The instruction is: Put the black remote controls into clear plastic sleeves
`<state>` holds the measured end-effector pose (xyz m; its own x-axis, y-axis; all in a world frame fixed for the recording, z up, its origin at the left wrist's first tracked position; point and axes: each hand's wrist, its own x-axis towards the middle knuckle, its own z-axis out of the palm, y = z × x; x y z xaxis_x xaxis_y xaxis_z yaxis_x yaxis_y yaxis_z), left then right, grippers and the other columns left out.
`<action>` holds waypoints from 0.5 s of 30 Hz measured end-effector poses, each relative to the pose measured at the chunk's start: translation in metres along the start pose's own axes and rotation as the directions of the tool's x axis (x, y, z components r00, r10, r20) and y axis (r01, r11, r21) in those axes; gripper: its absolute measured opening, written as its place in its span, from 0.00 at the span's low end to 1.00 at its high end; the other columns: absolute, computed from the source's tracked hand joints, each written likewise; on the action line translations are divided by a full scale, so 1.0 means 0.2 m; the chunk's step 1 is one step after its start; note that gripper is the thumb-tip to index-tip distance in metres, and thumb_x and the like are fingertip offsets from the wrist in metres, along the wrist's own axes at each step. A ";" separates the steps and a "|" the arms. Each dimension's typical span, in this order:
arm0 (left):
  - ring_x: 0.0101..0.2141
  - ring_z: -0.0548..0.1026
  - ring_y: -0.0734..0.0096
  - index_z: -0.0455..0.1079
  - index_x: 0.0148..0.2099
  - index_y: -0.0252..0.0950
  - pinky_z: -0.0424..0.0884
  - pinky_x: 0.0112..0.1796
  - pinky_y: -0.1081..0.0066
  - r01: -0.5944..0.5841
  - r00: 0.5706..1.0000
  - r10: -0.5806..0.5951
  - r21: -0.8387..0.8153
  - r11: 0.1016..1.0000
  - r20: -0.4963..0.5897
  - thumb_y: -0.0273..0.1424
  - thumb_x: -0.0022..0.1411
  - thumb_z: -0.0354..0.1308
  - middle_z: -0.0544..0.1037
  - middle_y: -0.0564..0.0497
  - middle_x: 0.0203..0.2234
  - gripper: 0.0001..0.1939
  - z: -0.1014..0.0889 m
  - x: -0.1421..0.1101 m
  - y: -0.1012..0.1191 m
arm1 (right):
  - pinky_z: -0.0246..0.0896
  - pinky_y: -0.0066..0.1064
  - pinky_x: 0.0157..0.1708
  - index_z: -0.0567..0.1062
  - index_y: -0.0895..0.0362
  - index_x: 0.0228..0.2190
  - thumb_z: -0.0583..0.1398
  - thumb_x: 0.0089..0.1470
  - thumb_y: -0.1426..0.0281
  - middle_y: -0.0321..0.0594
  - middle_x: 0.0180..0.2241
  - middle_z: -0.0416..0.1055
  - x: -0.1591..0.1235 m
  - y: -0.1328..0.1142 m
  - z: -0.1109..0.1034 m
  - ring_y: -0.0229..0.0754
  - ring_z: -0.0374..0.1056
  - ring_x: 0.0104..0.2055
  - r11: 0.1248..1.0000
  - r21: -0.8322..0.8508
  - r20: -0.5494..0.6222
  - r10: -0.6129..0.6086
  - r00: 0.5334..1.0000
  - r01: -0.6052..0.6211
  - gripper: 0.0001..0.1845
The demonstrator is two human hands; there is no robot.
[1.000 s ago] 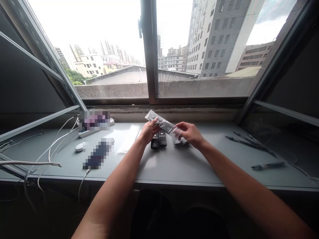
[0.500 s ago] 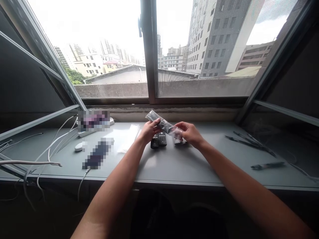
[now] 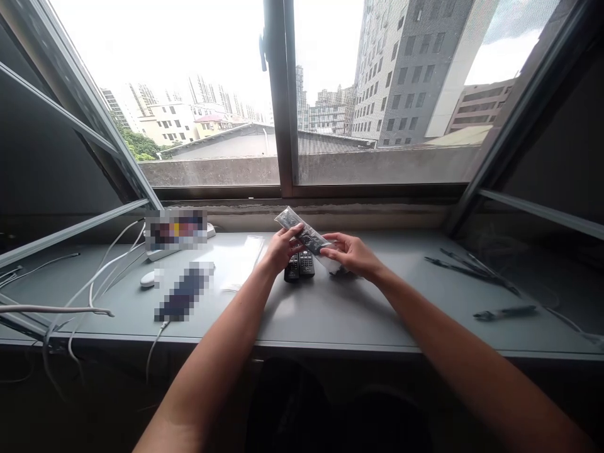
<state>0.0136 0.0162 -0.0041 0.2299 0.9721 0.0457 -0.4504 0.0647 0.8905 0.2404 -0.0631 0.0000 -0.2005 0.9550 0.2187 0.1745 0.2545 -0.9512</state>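
Note:
A dark remote control in a clear plastic bag (image 3: 310, 238) is held up at a slant above the table. My left hand (image 3: 282, 248) is closed on its left part, thumb on top. At the lower right end, my right hand (image 3: 353, 255) pinches the bag between thumb and fingers, close to the remote's end. Two black remote controls (image 3: 299, 268) lie side by side on the table just below, partly hidden by the bag and my left hand. Under my right hand is a small pale and dark item, mostly covered, whose kind I cannot make out.
Flat clear plastic bags (image 3: 241, 267) lie left of my left hand. Farther left are a white mouse-like object (image 3: 148, 279), a blurred-out phone-shaped thing (image 3: 184, 294) and white cables (image 3: 101, 277). Several pens (image 3: 504, 313) lie at the right. The window (image 3: 287, 192) rises behind the table (image 3: 340, 321).
My right hand has slid left along the bag toward the remote, and the loose end of the bag is now gathered under its fingers. My left hand keeps its hold.

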 end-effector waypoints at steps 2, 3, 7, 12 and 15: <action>0.40 0.83 0.64 0.78 0.51 0.34 0.83 0.39 0.67 -0.001 0.999 0.000 0.011 1.000 0.032 0.36 0.60 0.76 0.84 0.40 0.47 0.20 0.00 0.00 0.00 | 0.72 0.45 0.55 0.79 0.55 0.59 0.75 0.55 0.59 0.45 0.44 0.87 0.00 0.01 0.01 0.53 0.82 0.51 0.999 0.035 0.046 -0.021 0.999 0.020 0.32; 0.40 0.83 0.64 0.78 0.50 0.33 0.83 0.39 0.68 -0.002 1.000 0.001 0.013 1.000 0.031 0.36 0.61 0.76 0.83 0.41 0.46 0.19 0.00 0.00 0.00 | 0.72 0.45 0.55 0.79 0.56 0.59 0.74 0.55 0.59 0.45 0.43 0.87 0.00 0.01 0.01 0.53 0.82 0.51 0.998 0.045 0.052 -0.037 0.998 0.035 0.32; 0.34 0.81 0.67 0.76 0.47 0.34 0.81 0.34 0.70 0.015 0.999 -0.015 0.009 1.000 -0.036 0.37 0.65 0.72 0.83 0.43 0.41 0.14 -0.02 0.01 0.00 | 0.73 0.42 0.48 0.79 0.56 0.60 0.75 0.53 0.59 0.45 0.42 0.87 0.01 0.02 0.01 0.51 0.81 0.47 0.996 0.037 0.060 -0.081 0.995 0.078 0.35; 0.33 0.81 0.67 0.76 0.47 0.34 0.80 0.35 0.69 0.034 0.999 -0.034 0.046 0.998 0.012 0.38 0.63 0.74 0.82 0.43 0.39 0.17 0.00 0.00 0.00 | 0.70 0.37 0.36 0.83 0.53 0.55 0.76 0.51 0.58 0.41 0.41 0.85 0.01 0.04 0.02 0.43 0.72 0.33 0.972 -0.148 0.059 -0.176 0.983 0.183 0.31; 0.31 0.80 0.70 0.77 0.47 0.34 0.78 0.34 0.70 0.042 0.990 -0.059 0.126 0.991 0.132 0.41 0.58 0.78 0.81 0.46 0.37 0.22 0.01 -0.02 -0.03 | 0.67 0.35 0.34 0.81 0.52 0.58 0.73 0.55 0.62 0.38 0.38 0.83 0.01 0.04 0.02 0.40 0.65 0.30 0.915 -0.273 -0.002 -0.311 0.951 0.298 0.29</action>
<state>0.0169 0.0123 -0.0078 0.3676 0.9285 0.0525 -0.3276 0.0764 0.9417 0.2379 -0.0604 -0.0088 -0.2428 0.8290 0.5039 0.3629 0.5593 -0.7453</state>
